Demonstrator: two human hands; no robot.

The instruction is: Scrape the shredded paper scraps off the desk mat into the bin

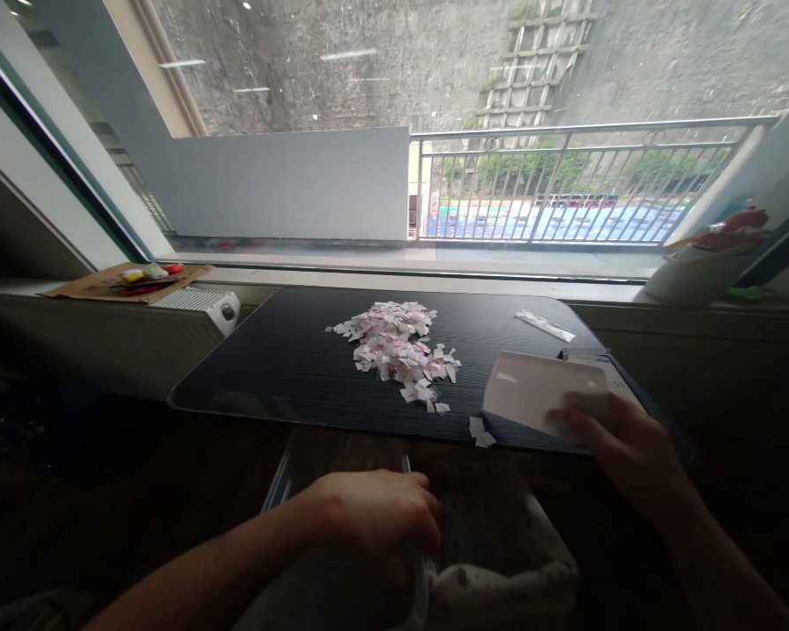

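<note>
My left hand (385,517) is below the table's front edge, its fingers curled over the right-hand rim of a clear plastic bin (277,478). The bin's inside is dim and partly hidden by my forearm. In my right hand (637,451), thumb on top, is a pale flat rectangular piece (529,390), tilted over the table's right part; I cannot tell its exact kind. To its left lies a heap of small white and pinkish paper scraps (394,346). A few loose scraps (479,432) sit at the front edge, just below the flat piece's left corner.
The dark wood-grain table (250,368) stands against a window sill. A thin clear packet (544,326) lies at its back right. A white container (690,272) is on the sill at right, cardboard (92,285) at left. A whitish box (506,587) stands beside the bin.
</note>
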